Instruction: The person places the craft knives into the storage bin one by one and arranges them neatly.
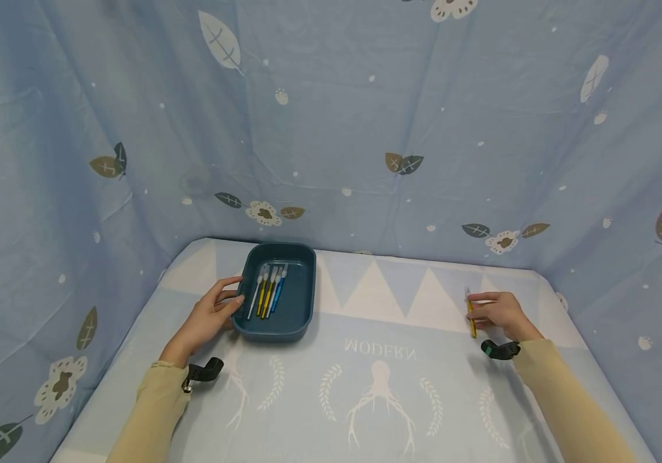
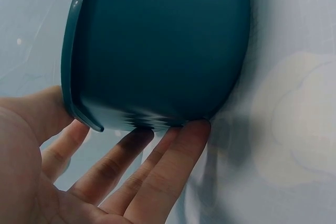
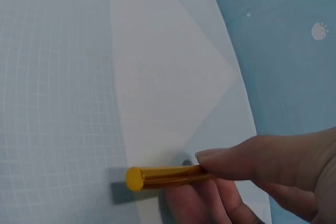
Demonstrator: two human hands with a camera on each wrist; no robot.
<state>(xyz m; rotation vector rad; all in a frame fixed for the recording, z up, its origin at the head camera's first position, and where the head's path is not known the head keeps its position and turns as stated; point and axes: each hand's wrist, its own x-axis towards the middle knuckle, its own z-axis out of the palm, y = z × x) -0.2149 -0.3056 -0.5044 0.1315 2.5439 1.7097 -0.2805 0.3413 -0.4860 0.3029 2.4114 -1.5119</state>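
A dark teal tray (image 1: 300, 296) sits on the left part of the table, with several capped craft knives (image 1: 267, 292) lying side by side in it, their handles silver, yellow and blue. At its left side, my left hand (image 1: 213, 313) grips the wall; in the left wrist view the thumb goes over the rim and the other fingertips touch the outer wall. Far to the right, my right hand (image 1: 498, 313) pinches a yellow craft knife (image 3: 163, 177) between thumb and fingers. Its clear cap points toward the back, and the round handle end faces the near side.
A pale patterned cloth (image 1: 388, 386) covers the table. Behind and on both sides hangs a blue curtain (image 1: 342, 128) with leaf and flower prints, meeting the table's back edge. Each wrist carries a black camera mount, such as the right mount (image 1: 500, 350).
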